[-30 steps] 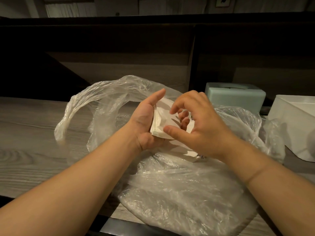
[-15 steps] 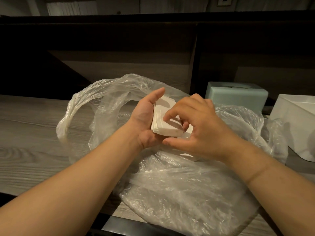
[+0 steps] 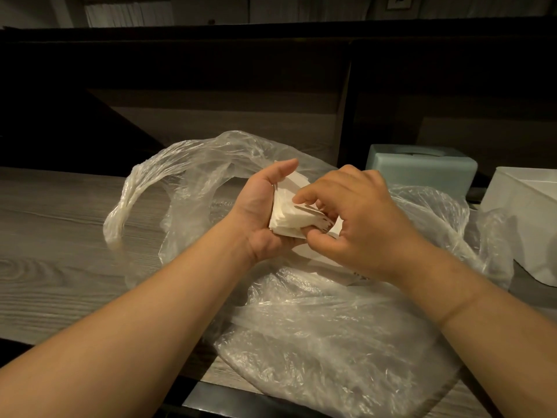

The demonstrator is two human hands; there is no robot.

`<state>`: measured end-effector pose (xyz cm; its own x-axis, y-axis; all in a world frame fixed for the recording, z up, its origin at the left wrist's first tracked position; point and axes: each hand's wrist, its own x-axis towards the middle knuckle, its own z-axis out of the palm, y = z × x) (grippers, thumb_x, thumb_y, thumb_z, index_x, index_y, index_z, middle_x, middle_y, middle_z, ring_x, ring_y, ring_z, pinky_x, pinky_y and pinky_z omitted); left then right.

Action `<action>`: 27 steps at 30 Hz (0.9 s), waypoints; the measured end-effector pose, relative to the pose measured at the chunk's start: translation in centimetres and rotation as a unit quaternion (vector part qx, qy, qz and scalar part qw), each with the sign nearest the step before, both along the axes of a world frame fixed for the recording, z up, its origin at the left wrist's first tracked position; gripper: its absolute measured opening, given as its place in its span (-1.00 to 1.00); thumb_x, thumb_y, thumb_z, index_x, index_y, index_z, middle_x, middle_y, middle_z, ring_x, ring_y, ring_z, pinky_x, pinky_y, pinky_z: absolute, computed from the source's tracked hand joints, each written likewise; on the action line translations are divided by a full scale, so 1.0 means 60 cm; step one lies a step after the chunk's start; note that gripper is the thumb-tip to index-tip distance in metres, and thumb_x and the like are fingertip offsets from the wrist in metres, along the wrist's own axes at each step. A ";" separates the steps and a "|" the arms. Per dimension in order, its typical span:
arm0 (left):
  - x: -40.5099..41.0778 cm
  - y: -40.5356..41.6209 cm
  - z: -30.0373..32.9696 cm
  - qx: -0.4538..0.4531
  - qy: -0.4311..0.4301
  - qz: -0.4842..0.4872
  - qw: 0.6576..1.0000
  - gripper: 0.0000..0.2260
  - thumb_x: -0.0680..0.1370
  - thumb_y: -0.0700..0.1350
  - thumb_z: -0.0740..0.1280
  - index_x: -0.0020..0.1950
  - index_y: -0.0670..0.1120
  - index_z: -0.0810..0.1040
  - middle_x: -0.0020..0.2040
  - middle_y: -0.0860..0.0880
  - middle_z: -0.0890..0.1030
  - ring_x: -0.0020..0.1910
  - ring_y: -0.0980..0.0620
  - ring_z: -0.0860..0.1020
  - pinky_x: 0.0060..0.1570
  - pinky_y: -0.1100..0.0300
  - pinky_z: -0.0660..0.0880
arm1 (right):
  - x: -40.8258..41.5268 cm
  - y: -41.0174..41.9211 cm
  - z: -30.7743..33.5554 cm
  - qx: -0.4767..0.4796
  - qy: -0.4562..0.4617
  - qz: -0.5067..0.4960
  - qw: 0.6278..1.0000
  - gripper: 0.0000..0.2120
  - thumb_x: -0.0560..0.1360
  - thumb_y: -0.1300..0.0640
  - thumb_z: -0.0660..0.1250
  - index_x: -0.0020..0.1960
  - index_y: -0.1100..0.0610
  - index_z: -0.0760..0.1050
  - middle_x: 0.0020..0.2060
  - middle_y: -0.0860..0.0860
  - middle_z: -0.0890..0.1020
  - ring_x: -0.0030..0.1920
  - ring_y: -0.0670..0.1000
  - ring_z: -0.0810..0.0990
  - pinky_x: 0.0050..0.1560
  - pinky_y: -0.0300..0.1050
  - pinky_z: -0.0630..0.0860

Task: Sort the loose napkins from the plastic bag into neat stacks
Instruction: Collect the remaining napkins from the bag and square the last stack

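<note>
While cradled in the left grip [image 3: 262,212], napkin stack [image 3: 286,217], right grip [image 3: 358,224] pinching its edge.

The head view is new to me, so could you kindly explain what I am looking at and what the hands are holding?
The picture comes from a camera worn on a person's head, looking down at their own bare arms; there is no machine. The left hand cradles a small stack of white paper napkins, and the right hand pinches its edge in a fingertip grip. Beneath them a crumpled clear plastic bag lies on the grey wood-grain counter. Behind it, to the right, are a pale green tissue box and a white box.
</note>
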<state>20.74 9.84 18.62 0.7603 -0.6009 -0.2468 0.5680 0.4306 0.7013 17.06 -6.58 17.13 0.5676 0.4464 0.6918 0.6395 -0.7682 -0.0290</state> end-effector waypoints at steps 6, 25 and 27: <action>0.000 -0.001 -0.001 0.011 -0.006 0.008 1.000 -0.56 0.60 0.12 0.29 0.02 -0.28 0.62 -0.12 -0.19 0.66 -0.15 -0.13 0.65 0.05 0.01 0.53 | -0.002 0.008 0.001 0.061 -0.035 0.003 0.997 -0.88 0.47 0.03 0.35 -0.01 0.01 0.58 -0.17 -0.20 0.54 -0.08 -0.10 0.45 0.04 0.02 0.36; -0.009 -0.005 -0.017 0.002 -0.094 -0.184 0.978 -0.32 0.47 0.41 0.34 0.26 -0.14 0.65 0.13 -0.26 0.63 0.09 -0.27 0.59 0.20 -0.15 0.51 | -0.012 -0.011 0.039 0.381 0.342 0.023 0.859 -0.90 0.57 0.15 0.35 -0.02 0.18 0.57 -0.17 0.06 0.69 -0.19 0.04 0.69 -0.21 0.01 0.68; -0.010 -0.006 -0.018 0.008 -0.106 -0.182 0.978 -0.41 0.48 0.31 0.41 0.25 -0.16 0.65 0.10 -0.25 0.62 0.05 -0.25 0.58 0.19 -0.14 0.49 | -0.014 -0.003 0.035 0.380 0.333 0.006 0.863 -0.92 0.59 0.12 0.35 -0.01 0.12 0.57 -0.15 0.08 0.68 -0.12 0.18 0.69 -0.16 0.20 0.67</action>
